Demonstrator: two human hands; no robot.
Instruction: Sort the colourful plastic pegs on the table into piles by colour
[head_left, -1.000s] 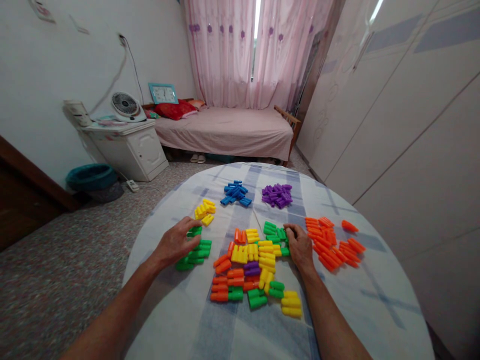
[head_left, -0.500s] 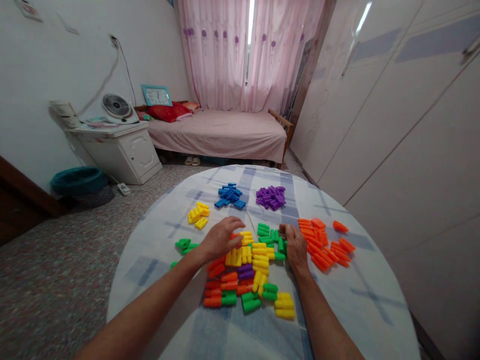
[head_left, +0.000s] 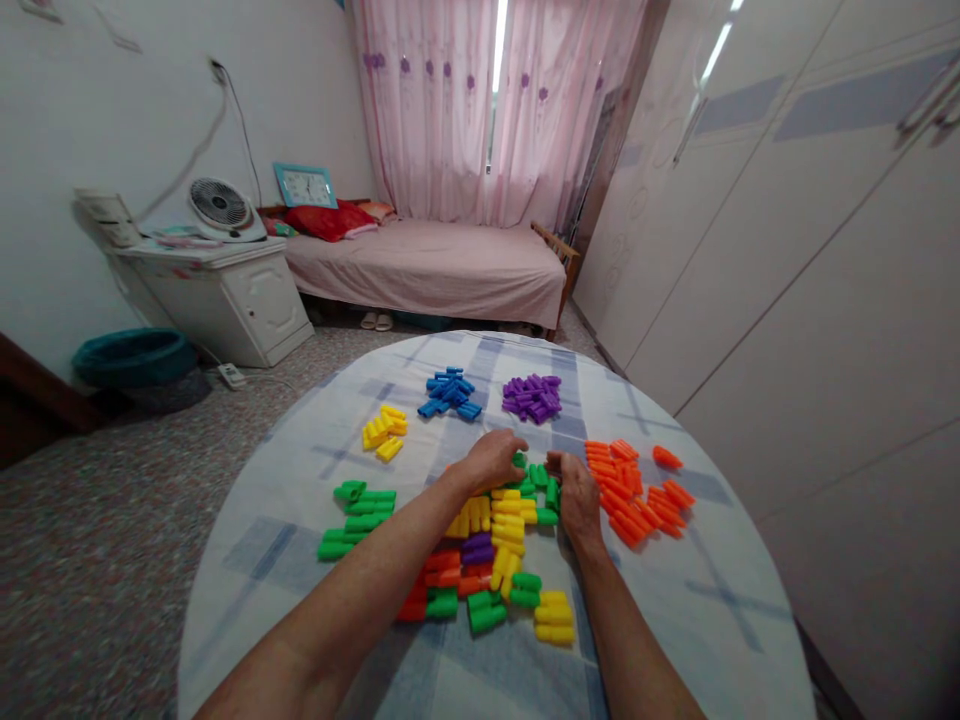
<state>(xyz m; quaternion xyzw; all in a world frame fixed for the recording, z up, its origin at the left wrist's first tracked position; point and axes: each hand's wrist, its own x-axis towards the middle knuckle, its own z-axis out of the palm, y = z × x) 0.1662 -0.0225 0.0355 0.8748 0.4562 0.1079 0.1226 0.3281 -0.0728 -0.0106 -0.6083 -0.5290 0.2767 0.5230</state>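
Green plastic tube-shaped building blocks (head_left: pixel 538 477) lie in a cluster between my two hands. My left hand (head_left: pixel 491 460) reaches across the mixed pile, its thumb and fingers around a green block (head_left: pixel 519 460) at the cluster's far side. My right hand (head_left: pixel 579 497) rests on its side at the cluster's right edge, fingers loosely curved and apart, with nothing visible held in it. Below them lie yellow blocks (head_left: pixel 508 533), purple blocks (head_left: pixel 477 548) and red-orange blocks (head_left: pixel 474 580). My left forearm hides part of this pile.
On the round cloth-covered table (head_left: pixel 285 620) are separate piles of blue blocks (head_left: pixel 450 393), purple blocks (head_left: pixel 532 398), yellow blocks (head_left: pixel 385 432) and orange blocks (head_left: pixel 634 490). More green blocks (head_left: pixel 367 510) lie left of my forearm. Beyond stand a bed (head_left: pixel 450 265) and cabinet (head_left: pixel 217 300).
My left hand has moved right and away from me, from the yellow and orange blocks to the green ones. My right hand stays by the green cluster. The view has shifted slightly.
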